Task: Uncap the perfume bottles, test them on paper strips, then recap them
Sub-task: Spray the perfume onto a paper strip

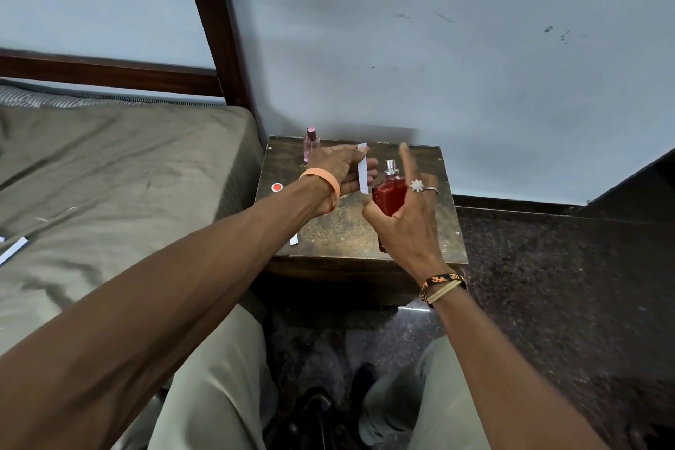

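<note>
Red perfume bottle (390, 195) gripped by right hand (405, 219), left hand (336, 169) pinching paper strip (362, 175), pink bottle (311, 146) behind on table (347, 230)

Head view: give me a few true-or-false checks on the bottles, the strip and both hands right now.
1. The right hand grips the red bottle. True.
2. The red bottle is capped. False: its silver sprayer is bare.
3. The left hand holds a paper strip. True.
4. The pink bottle lies on the bed. False: it stands upright on the table, at its far left corner.
5. The right index finger presses the sprayer. False: it is raised above the sprayer, not touching it.
</note>
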The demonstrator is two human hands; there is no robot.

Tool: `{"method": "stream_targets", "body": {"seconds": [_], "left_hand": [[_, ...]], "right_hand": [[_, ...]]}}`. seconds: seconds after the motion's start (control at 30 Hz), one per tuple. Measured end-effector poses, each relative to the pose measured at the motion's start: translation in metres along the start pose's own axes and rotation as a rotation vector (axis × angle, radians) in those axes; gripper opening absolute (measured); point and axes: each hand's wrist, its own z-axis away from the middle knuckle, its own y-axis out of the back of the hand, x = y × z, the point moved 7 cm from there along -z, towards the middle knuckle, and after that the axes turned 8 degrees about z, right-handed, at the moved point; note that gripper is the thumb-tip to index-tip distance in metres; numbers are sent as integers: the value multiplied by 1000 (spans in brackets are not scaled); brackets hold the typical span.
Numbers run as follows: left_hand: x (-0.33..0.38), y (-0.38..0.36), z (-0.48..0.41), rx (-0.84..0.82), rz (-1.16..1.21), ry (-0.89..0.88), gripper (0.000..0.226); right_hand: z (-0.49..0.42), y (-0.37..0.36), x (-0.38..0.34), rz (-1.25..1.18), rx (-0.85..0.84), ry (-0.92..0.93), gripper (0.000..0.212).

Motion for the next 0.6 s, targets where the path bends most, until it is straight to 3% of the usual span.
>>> {"method": "stream_targets", "body": {"seconds": [0.17,0.33,0.6], "left_hand": [[-15,3,-1,-56,-136,69,17],[-32,0,-2,-150,-274,127,18],[-62,-5,-9,-202,-271,212,13]], "right_hand": [[3,-8,18,-264,-7,-141,107],[2,-17,33,-326,-71,-167,104],[10,-26,57,-364,-179,-216,93]]}}
